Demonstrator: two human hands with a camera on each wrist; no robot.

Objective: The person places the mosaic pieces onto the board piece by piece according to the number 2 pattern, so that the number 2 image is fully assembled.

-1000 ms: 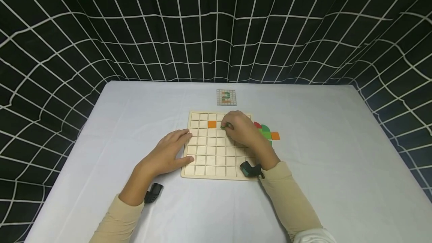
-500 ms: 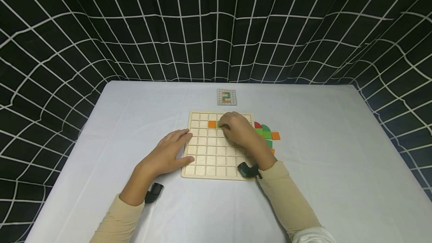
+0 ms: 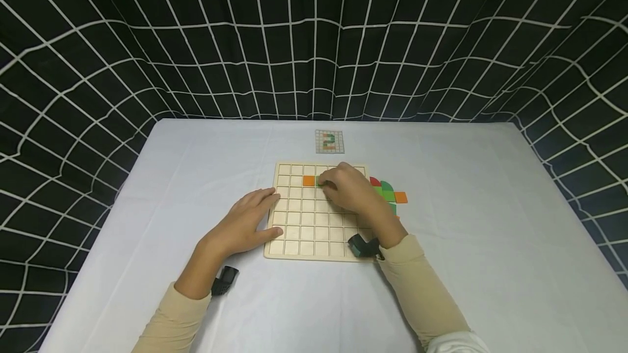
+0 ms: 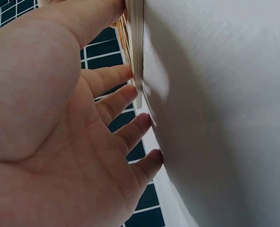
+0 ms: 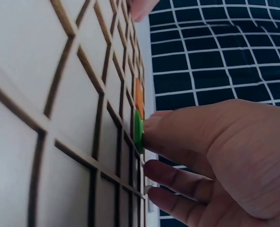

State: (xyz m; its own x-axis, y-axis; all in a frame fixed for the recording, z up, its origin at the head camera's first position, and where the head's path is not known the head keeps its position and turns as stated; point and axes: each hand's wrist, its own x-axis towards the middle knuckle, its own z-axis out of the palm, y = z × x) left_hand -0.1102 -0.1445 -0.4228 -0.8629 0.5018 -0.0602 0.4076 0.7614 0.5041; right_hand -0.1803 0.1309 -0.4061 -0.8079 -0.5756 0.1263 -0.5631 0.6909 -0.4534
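Note:
A pale wooden grid board [image 3: 306, 233] lies flat in the middle of the table. One orange square tile [image 3: 308, 180] sits in a cell of its second row from the back. In the cell just right of it is a green tile [image 5: 138, 130], mostly covered by my right hand [image 3: 350, 187] in the head view. Thumb and fingertips of that hand pinch the green tile at the board's surface. My left hand [image 3: 245, 222] rests against the board's left edge, its fingers spread and thumb on the rim; the left wrist view shows the palm [image 4: 83, 142] and fingertips beside that edge.
Along the board's right edge lie several loose tiles, among them a red curved one [image 3: 375, 182], a green square [image 3: 388, 196] and an orange square [image 3: 400, 198]. Behind the board is a small gridded pattern card [image 3: 330, 141]. A dark curtain with white lines surrounds the table.
The green tile was tilted in my right fingers above the board; it now lies in the cell beside the orange tile, fingers still on it. My left hand stays put.

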